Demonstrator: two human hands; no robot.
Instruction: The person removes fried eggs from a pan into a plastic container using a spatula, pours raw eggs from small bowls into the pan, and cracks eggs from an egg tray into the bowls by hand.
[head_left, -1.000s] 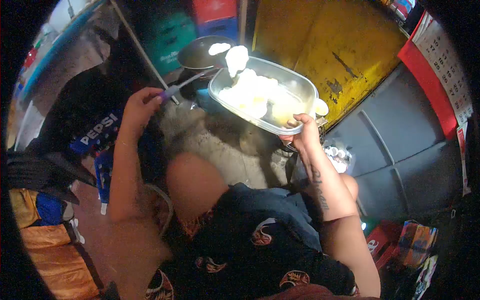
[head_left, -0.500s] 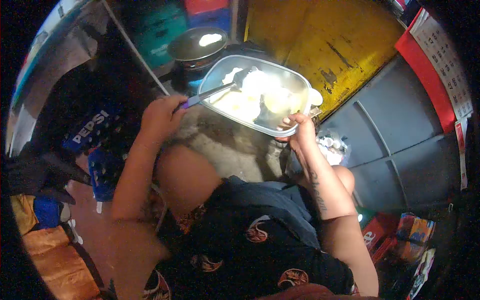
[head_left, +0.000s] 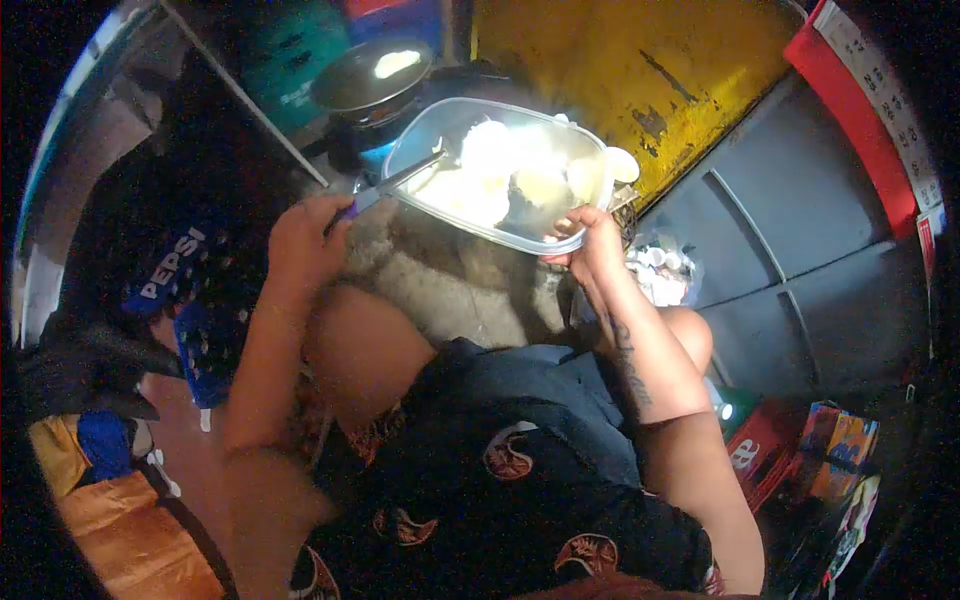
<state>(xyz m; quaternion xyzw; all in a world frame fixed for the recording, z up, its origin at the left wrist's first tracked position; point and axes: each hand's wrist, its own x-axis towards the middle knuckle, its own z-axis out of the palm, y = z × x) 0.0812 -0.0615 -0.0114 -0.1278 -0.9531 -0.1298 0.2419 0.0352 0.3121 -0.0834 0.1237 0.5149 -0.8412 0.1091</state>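
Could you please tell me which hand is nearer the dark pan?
Left. In the picture, the left hand is below and slightly left of the pan; the right hand, holding the container, is farther off, below and well right.

glare bleaches the food (head_left: 482, 192) amid dim, grainy, fisheye-curved surroundings.

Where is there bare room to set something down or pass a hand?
The floor between the left knee and the plastic container shows a bare patch. The pan is bare around its white piece. Crowded: inside the container, with white food and the utensil, and near the right knee, beside a bag.
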